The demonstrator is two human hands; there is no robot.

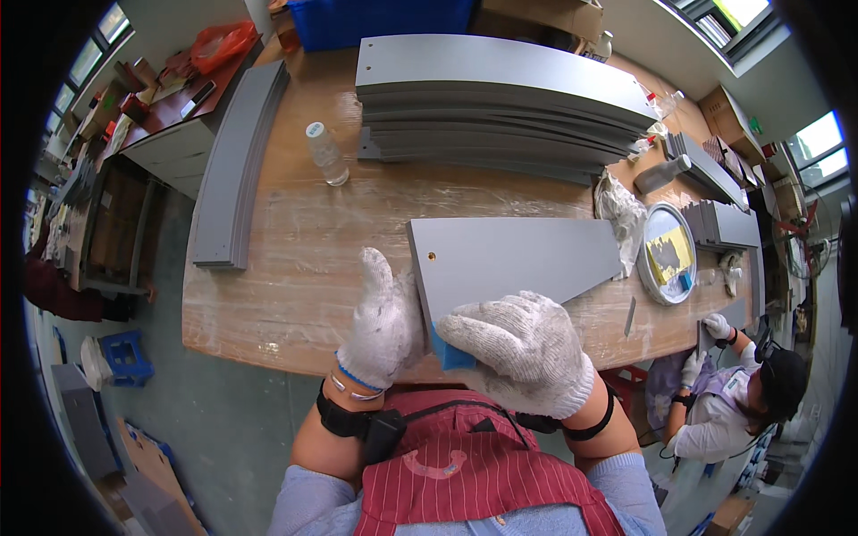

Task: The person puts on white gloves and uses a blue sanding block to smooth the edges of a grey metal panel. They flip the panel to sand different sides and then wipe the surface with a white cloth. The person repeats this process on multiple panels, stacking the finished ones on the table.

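Note:
A flat grey panel [527, 259] with a small brass-coloured insert near its left corner lies before me, its narrower end to the right. Along its left edge is my left hand [384, 317] in a white knit glove, the thumb raised and the fingers partly hidden behind the panel; it appears to hold that edge. My right hand [527, 353], in a smudged glove of the same sort, closes around a blue pad [453, 352]. The pad rests against the panel's near left corner.
Stacked long grey panels [500, 67] fill the table's far side; another stack [237, 170] stands left. A clear bottle [328, 154] is between them. Rightward lie a white rag [619, 210], a round lid [645, 268] with a yellow sheet, and a thin strip [630, 316]. A co-worker [733, 402] works right.

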